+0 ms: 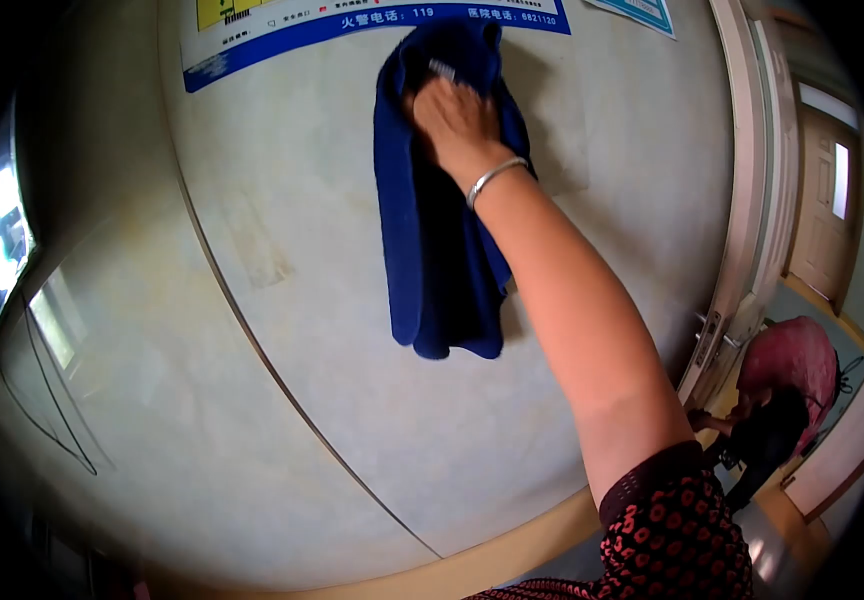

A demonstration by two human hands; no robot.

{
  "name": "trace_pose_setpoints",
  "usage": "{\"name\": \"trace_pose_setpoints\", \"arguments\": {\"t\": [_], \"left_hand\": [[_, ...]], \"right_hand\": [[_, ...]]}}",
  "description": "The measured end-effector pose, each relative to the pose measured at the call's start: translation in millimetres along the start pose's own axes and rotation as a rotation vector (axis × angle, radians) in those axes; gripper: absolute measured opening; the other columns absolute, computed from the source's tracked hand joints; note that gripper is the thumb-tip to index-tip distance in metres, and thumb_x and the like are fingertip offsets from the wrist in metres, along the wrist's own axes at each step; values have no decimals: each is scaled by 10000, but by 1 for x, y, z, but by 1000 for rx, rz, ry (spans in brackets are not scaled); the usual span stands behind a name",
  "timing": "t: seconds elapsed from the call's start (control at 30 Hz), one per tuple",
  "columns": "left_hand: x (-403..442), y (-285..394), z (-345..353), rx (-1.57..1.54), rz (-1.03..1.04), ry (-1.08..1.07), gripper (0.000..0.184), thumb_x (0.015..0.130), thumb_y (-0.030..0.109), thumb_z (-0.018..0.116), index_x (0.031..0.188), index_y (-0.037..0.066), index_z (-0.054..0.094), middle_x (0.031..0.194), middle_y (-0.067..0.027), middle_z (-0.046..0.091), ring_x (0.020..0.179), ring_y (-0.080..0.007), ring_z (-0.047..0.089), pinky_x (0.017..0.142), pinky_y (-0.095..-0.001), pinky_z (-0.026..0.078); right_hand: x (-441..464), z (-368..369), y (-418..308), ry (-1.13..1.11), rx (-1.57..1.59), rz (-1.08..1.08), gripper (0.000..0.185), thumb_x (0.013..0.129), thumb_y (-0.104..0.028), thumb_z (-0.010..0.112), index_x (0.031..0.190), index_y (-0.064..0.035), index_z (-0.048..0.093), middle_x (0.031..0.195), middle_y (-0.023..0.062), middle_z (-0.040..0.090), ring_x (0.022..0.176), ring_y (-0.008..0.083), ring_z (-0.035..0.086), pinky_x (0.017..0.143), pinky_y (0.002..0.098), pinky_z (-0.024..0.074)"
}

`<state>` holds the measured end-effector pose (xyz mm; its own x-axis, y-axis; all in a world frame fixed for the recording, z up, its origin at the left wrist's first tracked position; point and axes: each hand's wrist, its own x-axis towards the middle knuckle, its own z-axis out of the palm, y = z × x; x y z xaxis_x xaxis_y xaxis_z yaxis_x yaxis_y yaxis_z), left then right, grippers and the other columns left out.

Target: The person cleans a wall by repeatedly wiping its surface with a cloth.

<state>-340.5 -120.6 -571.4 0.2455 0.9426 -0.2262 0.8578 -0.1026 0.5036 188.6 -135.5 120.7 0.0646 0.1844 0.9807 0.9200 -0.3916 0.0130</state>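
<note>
My right hand (457, 122) presses a dark blue cloth (407, 240) flat against the pale wall (292, 190). The fingers are bent over the cloth's upper part, near a small white label, and a silver bangle circles the wrist. Below the hand the cloth hangs down in long folds. Its top edge overlaps the blue border of a printed poster (282, 58). My left hand is out of view.
A second poster (642, 12) is at the top right. Beyond the door frame (744, 200) at the right, a bent-over person (787, 380) in red and black is near a brown door (824, 200). A dark screen-like object and a hanging cable (57, 420) are at the left.
</note>
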Motion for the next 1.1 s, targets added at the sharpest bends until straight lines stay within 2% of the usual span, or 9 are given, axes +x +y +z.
{"name": "trace_pose_setpoints", "arguments": {"t": [0.1,0.13,0.17,0.3,0.67,0.73,0.9,1.03,1.1], "left_hand": [[23,63,-99,52,-126,483,582,802,424,455,1201,6,379,1229,-250,333,1140,-397,295,949,-452,247],[54,60,-116,93,-81,877,324,785,147,513,1070,0,469,1146,-216,424,1079,-326,395,889,-383,347],[84,56,-142,-10,-100,897,477,810,132,508,1224,5,307,1252,-226,290,1156,-344,287,947,-399,267],[85,166,-273,-72,421,1262,449,864,235,412,1250,37,296,1294,-176,250,1192,-305,248,966,-408,219],[123,218,-370,99,803,1582,486,876,345,321,1223,5,315,1278,-201,245,1181,-358,230,941,-457,233],[127,218,-368,119,792,1615,497,877,353,310,1237,10,304,1274,-197,266,1180,-355,240,940,-455,237],[125,216,-362,125,781,1591,489,878,330,318,1247,10,288,1273,-209,263,1177,-373,241,930,-466,249],[115,228,-372,155,796,1614,488,879,325,317,1249,8,283,1275,-205,265,1177,-366,250,933,-463,251],[117,223,-373,151,788,1634,486,880,323,316,1247,6,285,1274,-204,267,1176,-363,254,933,-462,254]], "right_hand": [[4,-3,-16,26,-37,115,136,753,-93,493,701,-26,600,753,170,584,748,314,579,640,374,480],[1,-8,-19,-55,-5,207,276,766,-270,491,705,-33,617,821,175,599,765,292,586,687,381,460],[-7,-7,-20,-53,-26,212,276,766,-270,491,705,-33,617,821,175,599,765,292,586,687,381,460],[-64,11,-24,29,-98,283,254,759,-224,489,667,-9,589,752,169,591,699,315,568,635,388,460],[-89,-9,-61,-167,-14,603,416,790,-343,413,1048,-26,490,935,272,524,876,415,494,776,429,410],[-60,-13,-52,-66,-29,670,308,755,-263,466,934,-29,557,896,252,547,867,387,516,780,418,414],[-32,-25,-55,197,-511,-102,389,644,-131,616,977,49,524,996,169,514,1053,295,403,913,357,310],[-55,-9,-26,149,-273,28,569,626,-54,627,1118,84,376,1198,182,303,1116,359,286,948,380,249],[-81,1,-33,224,-137,17,403,705,-68,518,1080,58,443,1125,235,405,1114,388,304,956,397,247]]}}
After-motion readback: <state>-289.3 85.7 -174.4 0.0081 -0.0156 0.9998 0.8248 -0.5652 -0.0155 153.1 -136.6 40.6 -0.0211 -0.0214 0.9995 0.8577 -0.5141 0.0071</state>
